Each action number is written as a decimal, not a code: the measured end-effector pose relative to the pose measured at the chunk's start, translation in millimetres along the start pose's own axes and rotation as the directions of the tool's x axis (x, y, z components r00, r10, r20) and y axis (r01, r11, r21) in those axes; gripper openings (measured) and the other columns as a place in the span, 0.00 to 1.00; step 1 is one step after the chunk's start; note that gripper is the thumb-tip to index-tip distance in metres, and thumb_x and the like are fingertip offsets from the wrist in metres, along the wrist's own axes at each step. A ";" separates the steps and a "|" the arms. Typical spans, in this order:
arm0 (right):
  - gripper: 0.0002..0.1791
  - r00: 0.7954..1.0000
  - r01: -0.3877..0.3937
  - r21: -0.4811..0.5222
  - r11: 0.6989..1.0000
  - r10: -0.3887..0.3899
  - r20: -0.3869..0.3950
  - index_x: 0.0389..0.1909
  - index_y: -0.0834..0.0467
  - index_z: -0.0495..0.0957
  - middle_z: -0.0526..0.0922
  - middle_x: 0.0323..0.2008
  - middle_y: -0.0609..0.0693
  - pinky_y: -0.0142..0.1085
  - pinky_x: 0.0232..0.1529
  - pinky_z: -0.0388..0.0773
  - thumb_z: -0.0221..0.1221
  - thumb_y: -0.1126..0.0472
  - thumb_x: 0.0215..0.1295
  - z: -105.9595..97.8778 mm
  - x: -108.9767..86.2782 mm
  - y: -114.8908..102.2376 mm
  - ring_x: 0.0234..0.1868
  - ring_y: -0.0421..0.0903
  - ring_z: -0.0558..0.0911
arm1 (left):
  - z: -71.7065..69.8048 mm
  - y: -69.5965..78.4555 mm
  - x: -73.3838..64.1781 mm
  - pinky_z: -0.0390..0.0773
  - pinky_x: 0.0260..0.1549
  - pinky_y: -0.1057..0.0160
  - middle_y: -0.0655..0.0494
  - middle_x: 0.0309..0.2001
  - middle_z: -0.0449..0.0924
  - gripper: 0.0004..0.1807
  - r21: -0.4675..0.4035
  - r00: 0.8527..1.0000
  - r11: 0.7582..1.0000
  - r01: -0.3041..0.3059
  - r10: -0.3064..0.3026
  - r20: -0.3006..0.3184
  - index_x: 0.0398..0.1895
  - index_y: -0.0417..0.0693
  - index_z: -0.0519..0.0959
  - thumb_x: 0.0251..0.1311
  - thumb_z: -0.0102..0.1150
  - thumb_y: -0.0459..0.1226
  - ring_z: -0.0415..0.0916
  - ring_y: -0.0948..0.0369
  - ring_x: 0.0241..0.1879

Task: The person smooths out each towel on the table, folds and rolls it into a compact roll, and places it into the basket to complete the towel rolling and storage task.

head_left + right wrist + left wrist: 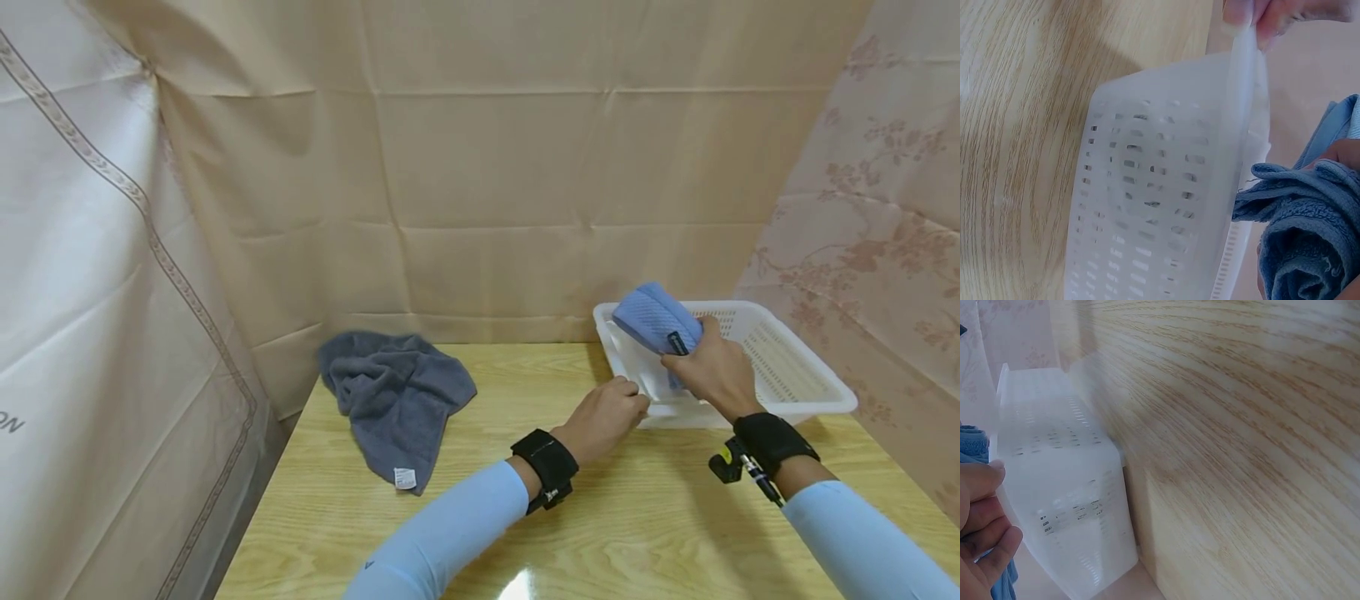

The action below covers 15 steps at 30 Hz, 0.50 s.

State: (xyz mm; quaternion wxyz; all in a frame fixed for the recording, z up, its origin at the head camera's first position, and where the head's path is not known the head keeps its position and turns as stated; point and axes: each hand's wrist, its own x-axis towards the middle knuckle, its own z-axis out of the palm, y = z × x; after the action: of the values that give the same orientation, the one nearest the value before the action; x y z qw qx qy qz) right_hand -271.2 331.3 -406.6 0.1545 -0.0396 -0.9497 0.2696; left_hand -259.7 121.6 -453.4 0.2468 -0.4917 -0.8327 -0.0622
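My right hand (716,371) grips a folded blue towel (652,315) over the left part of a white plastic basket (832,406). A small dark label (677,342) shows on the towel near my thumb. In the right wrist view the end of the blue towel (1310,237) appears rolled, close to the basket rim. My left hand (607,417) pinches the basket's rim at its near left corner. The left wrist view has its fingertips right on the rim of the slotted basket wall (1063,481).
A crumpled dark grey towel (401,396) with a white tag (405,478) lies at the table's back left. The wood-grain table (525,533) ends at a beige cloth backdrop (480,167). Patterned cloth (892,250) hangs on the right, pale cloth (97,333) on the left.
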 end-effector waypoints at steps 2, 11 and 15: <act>0.47 1.000 0.002 0.001 1.000 -0.002 -0.003 0.69 0.72 0.60 0.78 0.47 0.79 0.44 0.20 0.74 0.69 0.49 0.58 -0.1 0.0 1.2 0.35 0.68 0.83 | 0.0 -0.1 -0.3 0.70 0.40 0.79 0.63 0.38 0.81 0.05 -0.003 1.000 1.000 0.004 -0.004 0.000 0.40 0.54 0.88 0.71 0.64 0.40 0.75 0.67 0.38; 0.47 1.000 -0.017 -0.003 1.000 0.017 -0.004 0.68 0.73 0.60 0.77 0.43 0.78 0.42 0.17 0.71 0.68 0.48 0.59 -0.2 0.0 10.7 0.28 0.63 0.82 | 3.1 0.1 -0.6 0.69 0.38 0.80 0.63 0.36 0.80 0.04 -0.014 1.000 1.000 0.001 -0.002 -0.024 0.40 0.54 0.88 0.71 0.64 0.39 0.74 0.68 0.37; 0.48 0.999 -0.034 -0.004 0.999 0.034 -0.001 0.69 0.73 0.59 0.77 0.44 0.79 0.42 0.17 0.71 0.68 0.47 0.59 -1.4 -0.2 15.1 0.28 0.64 0.82 | 3.9 0.2 -0.7 0.69 0.38 0.80 0.63 0.36 0.80 0.04 -0.016 1.000 1.000 0.005 -0.006 -0.027 0.39 0.54 0.88 0.71 0.64 0.39 0.74 0.68 0.37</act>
State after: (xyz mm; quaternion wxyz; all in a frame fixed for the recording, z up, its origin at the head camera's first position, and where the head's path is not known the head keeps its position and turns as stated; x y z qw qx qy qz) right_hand -270.7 344.8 -413.4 0.1503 -0.0564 -0.9494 0.2700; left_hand -260.7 122.5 -457.1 0.2542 -0.4905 -0.8300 -0.0763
